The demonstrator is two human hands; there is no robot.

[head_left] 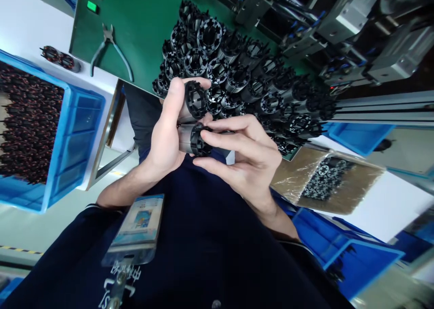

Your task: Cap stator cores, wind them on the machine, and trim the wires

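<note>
Two motor stators are held side by side in my left hand point(166, 133), in front of my body. The upper stator point(195, 100) has a black slotted plastic end turned toward the right, with my thumb along its side. Just below it lies the lower stator point(188, 138), with a plain grey metal body and a black toothed end. My right hand point(249, 153) pinches that toothed end between its fingertips. The palm-side faces of both stators are hidden by my left hand. Behind my hands, many similar stators point(217, 69) stand massed together.
Cutting pliers point(107, 51) lie on the green mat point(142, 24). Two wound stators point(61, 59) sit beside a blue crate point(73, 114) full of wound parts. Metal machinery point(342, 24) fills the upper right. A cardboard box point(359, 191) with stator parts and a blue bin point(366, 264) are at right.
</note>
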